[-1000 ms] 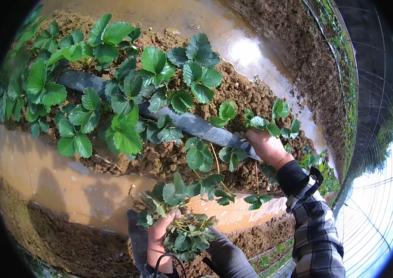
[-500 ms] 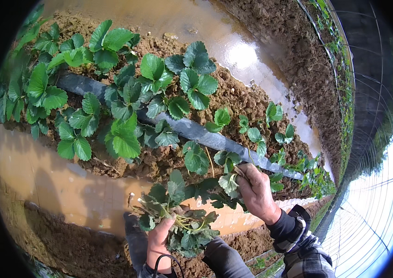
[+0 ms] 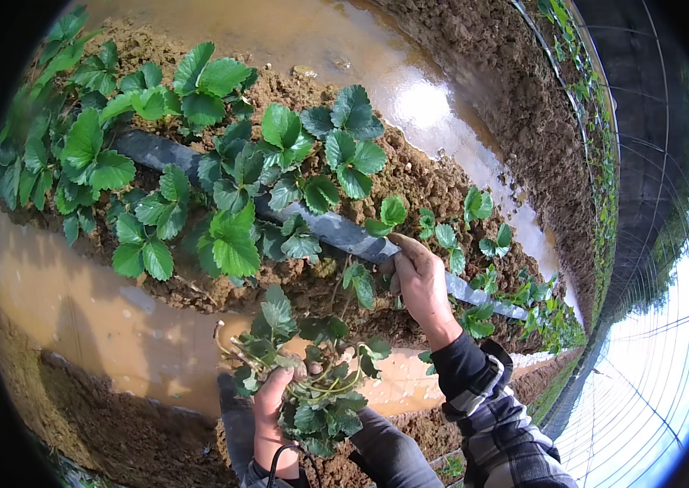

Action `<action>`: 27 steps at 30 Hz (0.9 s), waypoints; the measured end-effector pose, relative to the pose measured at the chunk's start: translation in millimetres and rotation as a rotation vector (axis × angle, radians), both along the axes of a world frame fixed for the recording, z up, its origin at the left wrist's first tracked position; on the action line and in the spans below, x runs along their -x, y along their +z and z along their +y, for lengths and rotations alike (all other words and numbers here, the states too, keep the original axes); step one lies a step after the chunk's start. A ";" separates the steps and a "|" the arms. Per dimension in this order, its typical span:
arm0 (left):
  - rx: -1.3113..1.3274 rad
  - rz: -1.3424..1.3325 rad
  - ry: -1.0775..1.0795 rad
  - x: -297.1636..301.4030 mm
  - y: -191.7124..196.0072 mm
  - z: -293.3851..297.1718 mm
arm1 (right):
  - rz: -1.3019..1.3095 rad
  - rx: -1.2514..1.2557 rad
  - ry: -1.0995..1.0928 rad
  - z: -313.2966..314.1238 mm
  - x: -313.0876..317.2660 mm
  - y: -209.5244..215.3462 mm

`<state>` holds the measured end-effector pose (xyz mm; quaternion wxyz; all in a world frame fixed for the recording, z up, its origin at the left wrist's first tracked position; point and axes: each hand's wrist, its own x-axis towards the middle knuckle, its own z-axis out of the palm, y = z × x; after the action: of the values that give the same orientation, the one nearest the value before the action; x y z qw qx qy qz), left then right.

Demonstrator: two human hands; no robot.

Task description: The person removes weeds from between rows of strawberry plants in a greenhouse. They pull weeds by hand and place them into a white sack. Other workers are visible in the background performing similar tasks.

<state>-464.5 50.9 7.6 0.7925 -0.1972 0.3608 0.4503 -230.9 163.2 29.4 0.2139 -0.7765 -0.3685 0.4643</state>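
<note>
Muddy water lies either side of a raised soil bed carrying leafy plants and a grey hose. Left hand, low in view, has its grip clamped on a bunch of seedlings. Right hand rests on the bed beside the hose, fingers curled at a small plant; whether they clasp it cannot be told.

Diffuse daylight enters from the translucent greenhouse wall, blown out white at lower right, while a bright glare patch lies on the muddy water above the soil ridge, focus stays sharp centrally, and fisheye bending with black vignetting ring the frame.
</note>
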 end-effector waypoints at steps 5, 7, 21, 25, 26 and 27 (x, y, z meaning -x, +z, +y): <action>0.005 0.031 -0.053 4.9 -1.0 1.8 | -0.481 0.066 -0.006 9.0 -73.2 -75.7; 0.007 0.044 -0.046 5.6 1.2 4.1 | -0.456 0.070 -0.100 10.2 -90.2 -92.5; 0.023 -0.018 -0.041 13.2 -7.2 2.1 | -0.380 0.140 -0.255 21.8 -84.6 -84.0; -0.003 -0.010 -0.044 14.1 -7.4 -0.3 | -0.347 0.099 -0.344 19.5 -80.9 -86.6; 0.006 -0.008 -0.044 13.9 -7.4 -1.3 | -0.372 0.075 -0.297 18.3 -80.9 -87.0; 0.014 -0.006 -0.045 13.9 -7.9 -2.4 | -0.405 0.059 -0.263 17.3 -81.2 -87.3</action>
<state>-478.4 48.4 -0.2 0.8022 -0.1959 0.3657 0.4294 -149.7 180.5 -57.9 0.1715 -0.9009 -0.2858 0.2780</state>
